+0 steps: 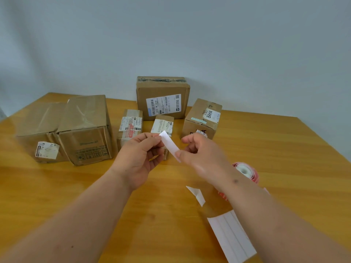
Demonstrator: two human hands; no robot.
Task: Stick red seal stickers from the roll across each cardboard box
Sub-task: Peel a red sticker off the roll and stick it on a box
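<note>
The left hand (141, 158) and the right hand (197, 150) each pinch one end of a white sticker strip (170, 146), held up in the air over the wooden table (57, 186). The sticker roll (247, 170), red outside, lies just beside the right wrist. White backing paper (232, 236) lies near the table's front edge. Six cardboard boxes (86, 130) stand along the far side, near the wall (171, 35). Bare table lies between the boxes and the person.
</note>
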